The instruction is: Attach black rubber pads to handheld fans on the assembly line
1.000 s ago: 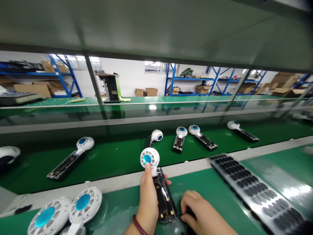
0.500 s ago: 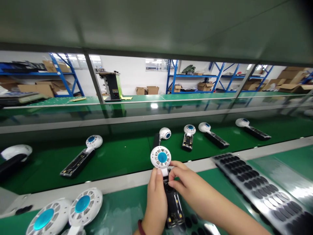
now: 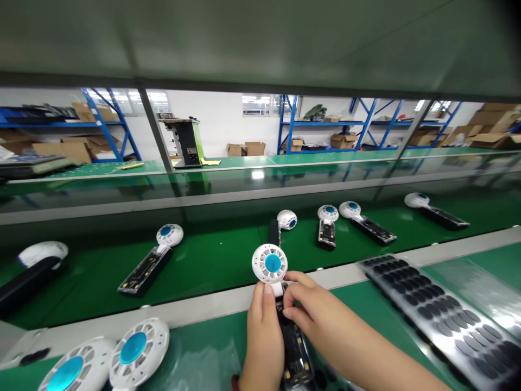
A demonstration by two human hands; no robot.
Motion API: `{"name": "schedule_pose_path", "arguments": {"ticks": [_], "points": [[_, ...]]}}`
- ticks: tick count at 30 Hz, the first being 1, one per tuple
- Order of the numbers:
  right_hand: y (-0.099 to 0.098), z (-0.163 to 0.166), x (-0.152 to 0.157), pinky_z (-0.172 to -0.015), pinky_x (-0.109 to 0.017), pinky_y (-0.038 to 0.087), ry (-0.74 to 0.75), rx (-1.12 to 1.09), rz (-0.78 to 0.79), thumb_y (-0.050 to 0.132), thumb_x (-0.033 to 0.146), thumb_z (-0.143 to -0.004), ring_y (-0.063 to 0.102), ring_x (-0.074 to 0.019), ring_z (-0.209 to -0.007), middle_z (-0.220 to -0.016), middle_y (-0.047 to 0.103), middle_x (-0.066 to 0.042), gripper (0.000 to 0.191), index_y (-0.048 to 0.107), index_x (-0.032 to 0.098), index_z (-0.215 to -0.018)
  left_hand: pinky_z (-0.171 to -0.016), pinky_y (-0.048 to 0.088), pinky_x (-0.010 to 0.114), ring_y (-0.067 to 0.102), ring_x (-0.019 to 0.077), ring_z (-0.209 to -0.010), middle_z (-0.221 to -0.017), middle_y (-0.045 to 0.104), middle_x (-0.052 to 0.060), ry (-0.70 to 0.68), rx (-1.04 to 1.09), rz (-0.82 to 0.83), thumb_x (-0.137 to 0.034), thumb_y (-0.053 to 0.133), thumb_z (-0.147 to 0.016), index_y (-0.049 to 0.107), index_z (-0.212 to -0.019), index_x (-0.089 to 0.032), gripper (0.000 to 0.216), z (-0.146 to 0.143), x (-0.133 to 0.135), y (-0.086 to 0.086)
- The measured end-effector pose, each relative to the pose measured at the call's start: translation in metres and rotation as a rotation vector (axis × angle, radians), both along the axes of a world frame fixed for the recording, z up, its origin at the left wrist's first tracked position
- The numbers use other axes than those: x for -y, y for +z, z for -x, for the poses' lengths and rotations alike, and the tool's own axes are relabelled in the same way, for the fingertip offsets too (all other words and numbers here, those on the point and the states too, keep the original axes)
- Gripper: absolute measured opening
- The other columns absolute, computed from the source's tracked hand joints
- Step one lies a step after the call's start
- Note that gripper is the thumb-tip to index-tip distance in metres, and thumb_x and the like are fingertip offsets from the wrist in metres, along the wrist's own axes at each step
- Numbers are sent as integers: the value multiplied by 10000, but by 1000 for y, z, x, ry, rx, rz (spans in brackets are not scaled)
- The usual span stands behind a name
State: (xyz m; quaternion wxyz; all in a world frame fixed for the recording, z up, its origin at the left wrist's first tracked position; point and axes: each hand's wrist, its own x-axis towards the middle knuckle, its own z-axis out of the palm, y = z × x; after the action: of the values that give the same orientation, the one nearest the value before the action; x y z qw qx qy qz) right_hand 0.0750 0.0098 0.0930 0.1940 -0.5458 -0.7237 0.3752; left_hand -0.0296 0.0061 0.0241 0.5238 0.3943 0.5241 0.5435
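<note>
My left hand (image 3: 261, 331) is wrapped round the black handle of a small hand fan (image 3: 270, 264) with a white round head and a blue centre, holding it upright above the green bench. My right hand (image 3: 306, 310) pinches at the fan's neck just below the head, fingers pressed together on something too small to make out. A sheet of dark oval pads (image 3: 439, 320) lies to the right of both hands.
Several half-built fans (image 3: 150, 262) lie on the green conveyor belt (image 3: 211, 260) beyond the grey rail. Two white fan heads (image 3: 134, 347) rest at the lower left. Blue racks with cardboard boxes (image 3: 246, 148) stand at the back.
My right hand left the bench and came up to the fan's neck, where it now pinches. The fans on the belt have drifted to the right.
</note>
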Motion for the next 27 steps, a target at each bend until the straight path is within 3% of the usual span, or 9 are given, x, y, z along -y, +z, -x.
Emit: {"name": "schedule_pose_path", "arguments": {"ticks": [10,15,17,21,24,27], "points": [[-9,3,0,-757,-292,427,-24,19,-51,408,71,-768,538,-175,-916,-1053,512,-27,185,407,202,-637,-888,289,276,374,216,-1140,-983,577,43,2,-24,30,-430,299,-870,498,-942,-220,298,1,1,-1],[-23,2,4,-838,-293,411,-62,-76,-111,424,114,-777,491,-174,-1053,-1166,489,-14,144,434,218,-678,-898,303,308,443,233,-1076,-1000,578,59,14,-4,33,-472,307,-854,501,-947,-204,343,2,-2,-4],[-32,2,4,-850,-302,416,-101,-149,-105,446,139,-769,486,-181,-1079,-1202,482,-16,105,484,237,-776,-885,334,323,485,241,-1034,-977,592,64,21,17,28,-499,319,-842,510,-940,-199,369,2,-2,-4],[-49,1,1,-879,-328,436,-172,-376,93,492,210,-756,509,-199,-1094,-1224,512,-64,446,393,249,-1189,-906,370,355,499,270,-1072,-1095,590,98,50,102,53,-562,345,-807,516,-1021,-195,458,2,0,-4],[-54,-1,3,-989,-355,345,-123,-439,160,487,257,-782,440,-205,-1186,-1291,480,-75,499,369,229,-1266,-994,293,373,377,274,-1215,-1297,460,101,122,75,114,-577,364,-787,464,-1129,-211,511,-1,2,-2],[-47,-2,6,-973,-334,363,-98,-554,160,492,241,-778,487,-192,-1138,-1226,536,-68,490,373,229,-1254,-1014,266,398,385,276,-1210,-1295,458,97,181,-6,83,-574,338,-794,442,-1172,-217,531,-5,2,0]]}}
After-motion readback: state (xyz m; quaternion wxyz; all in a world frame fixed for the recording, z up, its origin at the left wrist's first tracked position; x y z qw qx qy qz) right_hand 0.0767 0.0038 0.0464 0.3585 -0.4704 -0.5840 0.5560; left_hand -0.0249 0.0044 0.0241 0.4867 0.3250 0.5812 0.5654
